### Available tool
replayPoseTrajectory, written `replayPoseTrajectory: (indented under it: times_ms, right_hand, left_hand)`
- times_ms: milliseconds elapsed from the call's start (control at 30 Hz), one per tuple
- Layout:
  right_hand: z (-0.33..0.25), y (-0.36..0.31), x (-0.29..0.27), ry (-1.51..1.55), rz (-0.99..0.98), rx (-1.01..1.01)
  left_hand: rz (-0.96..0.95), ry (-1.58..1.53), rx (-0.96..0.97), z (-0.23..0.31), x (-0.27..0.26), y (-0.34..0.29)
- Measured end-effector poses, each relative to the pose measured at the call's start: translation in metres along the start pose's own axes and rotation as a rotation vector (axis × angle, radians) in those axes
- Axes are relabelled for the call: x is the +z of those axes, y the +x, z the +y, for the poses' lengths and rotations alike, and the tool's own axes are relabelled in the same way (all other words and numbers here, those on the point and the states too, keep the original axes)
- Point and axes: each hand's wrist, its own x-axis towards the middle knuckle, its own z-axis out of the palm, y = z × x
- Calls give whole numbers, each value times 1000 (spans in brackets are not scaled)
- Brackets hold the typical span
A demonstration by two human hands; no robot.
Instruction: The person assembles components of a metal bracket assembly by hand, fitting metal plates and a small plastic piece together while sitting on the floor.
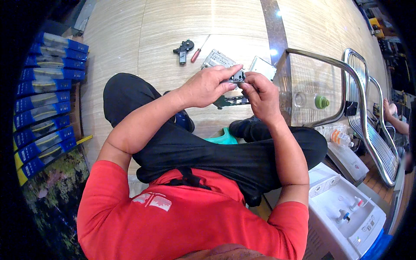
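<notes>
Both my hands meet above the floor, gripping a small grey and black mechanical part (238, 77). My left hand (207, 86) is closed on its left side, with the index finger stretched across the top. My right hand (263, 96) pinches its right end between thumb and fingers. Just below lies a dark green circuit board (233, 102), partly covered by the hands. Beyond my fingers is a silver metal casing with slots (218, 59), and a white flat cover (262, 67) lies to its right. A red-handled screwdriver (196, 55) and a black motor unit (183, 52) lie farther left.
Blue boxes (45, 97) are stacked at the left. On the right stand a chrome-framed chair (362, 93), a bottle with a green cap (321, 102) and a white water dispenser (342, 208). A green stool edge (223, 137) shows between my legs. Another person's arm (396, 121) appears far right.
</notes>
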Motion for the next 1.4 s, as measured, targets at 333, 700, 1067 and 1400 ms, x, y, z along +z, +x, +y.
replayPoseTrajectory:
  times_ms: [333, 700, 1067, 1400]
  right_hand:
    - [-20, -2, 0, -62, 63, 40]
    - [-32, -3, -4, -124, 167, 135]
    - [-23, 3, -7, -78, 109, 196]
    - [-4, 11, -65, 130, -146, 567]
  left_hand:
    - [-76, -4, 8, -4, 1, 5]
    - [-38, -125, 62, -5, 6, 12]
    - [18, -129, 73, -11, 16, 13]
    - [164, -893, -268, -41, -13, 19]
